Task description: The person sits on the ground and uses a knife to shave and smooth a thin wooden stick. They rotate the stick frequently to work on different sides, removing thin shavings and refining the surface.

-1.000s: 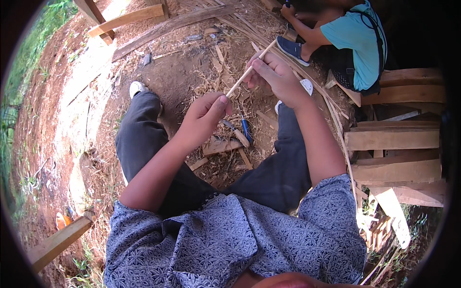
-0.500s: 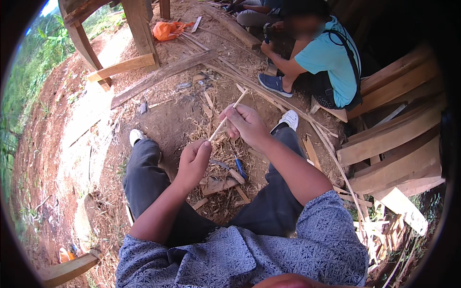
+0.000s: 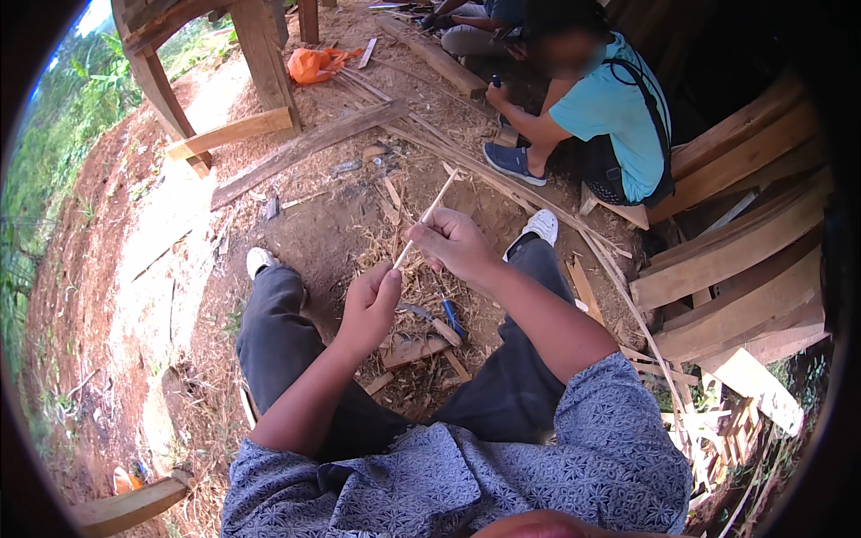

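Observation:
A thin, pale wooden stick (image 3: 441, 194) slants up and away between my hands, in front of my body. My left hand (image 3: 368, 307) is closed round its lower end. Higher up, my right hand (image 3: 459, 247) pinches the stick between thumb and fingers, close to the left hand; the far end sticks out free. Below the hands, on the ground between my legs, lie a curved-blade knife with a wooden handle (image 3: 446, 332) and a tool with a blue handle (image 3: 451, 314). Beside them is a small wood block (image 3: 413, 351).
Wood shavings (image 3: 381, 247) litter the dirt. A person in a turquoise shirt (image 3: 610, 112) sits at the far right, another person's legs behind. Stacked planks (image 3: 726, 278) stand on the right. Long strips, a beam (image 3: 309, 152), an orange bag (image 3: 314, 65) and a wooden frame (image 3: 260, 63) lie beyond.
My right hand has slid down the stick, nearer my left hand, so more of the far end shows. My left hand has shifted slightly right. The seated person's hands have moved a little.

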The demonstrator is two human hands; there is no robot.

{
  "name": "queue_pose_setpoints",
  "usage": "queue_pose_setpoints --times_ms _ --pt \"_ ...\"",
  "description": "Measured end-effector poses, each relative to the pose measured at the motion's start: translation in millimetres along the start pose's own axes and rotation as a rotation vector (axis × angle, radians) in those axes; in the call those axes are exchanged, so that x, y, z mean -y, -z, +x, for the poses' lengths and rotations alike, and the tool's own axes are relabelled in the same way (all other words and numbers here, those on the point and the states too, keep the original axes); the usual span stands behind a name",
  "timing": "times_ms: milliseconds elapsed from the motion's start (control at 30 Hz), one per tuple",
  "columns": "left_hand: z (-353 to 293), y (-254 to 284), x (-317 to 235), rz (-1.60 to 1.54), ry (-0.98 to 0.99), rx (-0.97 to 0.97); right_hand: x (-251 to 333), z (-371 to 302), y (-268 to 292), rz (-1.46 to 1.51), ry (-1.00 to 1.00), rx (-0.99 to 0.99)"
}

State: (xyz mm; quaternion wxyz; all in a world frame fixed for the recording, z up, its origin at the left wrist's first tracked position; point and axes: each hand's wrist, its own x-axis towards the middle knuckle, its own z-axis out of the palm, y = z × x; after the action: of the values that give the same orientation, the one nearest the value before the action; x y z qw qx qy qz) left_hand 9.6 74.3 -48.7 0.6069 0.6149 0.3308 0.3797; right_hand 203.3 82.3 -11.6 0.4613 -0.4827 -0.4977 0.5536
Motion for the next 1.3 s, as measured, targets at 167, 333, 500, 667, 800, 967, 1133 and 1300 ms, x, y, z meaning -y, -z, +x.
queue_pose_setpoints --times_ms 167,333,500,667,800,967,1133,1300 --pt "-2 0 -2 0.186 -0.068 -0.071 -4 4 8 -0.102 -0.024 0.065" --pt "0 1 -8 0.232 -0.091 -0.118 5 0 7 -0.015 -0.017 0.125" --pt "3 0 -5 0.323 -0.13 -0.103 -3 -2 3 -0.084 -0.049 0.107" --pt "5 -3 -6 0.296 -0.119 -0.09 14 -5 0 -0.237 -0.022 0.164" --pt "5 -5 -8 0.283 -0.117 -0.065 21 2 20 -0.131 0.053 0.066" --pt "8 -4 -8 0.146 -0.069 -0.05 5 -4 -8 -0.327 0.096 0.113" --pt "6 -8 -12 0.145 -0.076 -0.03 18 7 15 -0.065 0.186 -0.075" --pt "5 -11 -5 0.123 -0.009 -0.012 -12 -2 3 -0.275 0.173 -0.076"
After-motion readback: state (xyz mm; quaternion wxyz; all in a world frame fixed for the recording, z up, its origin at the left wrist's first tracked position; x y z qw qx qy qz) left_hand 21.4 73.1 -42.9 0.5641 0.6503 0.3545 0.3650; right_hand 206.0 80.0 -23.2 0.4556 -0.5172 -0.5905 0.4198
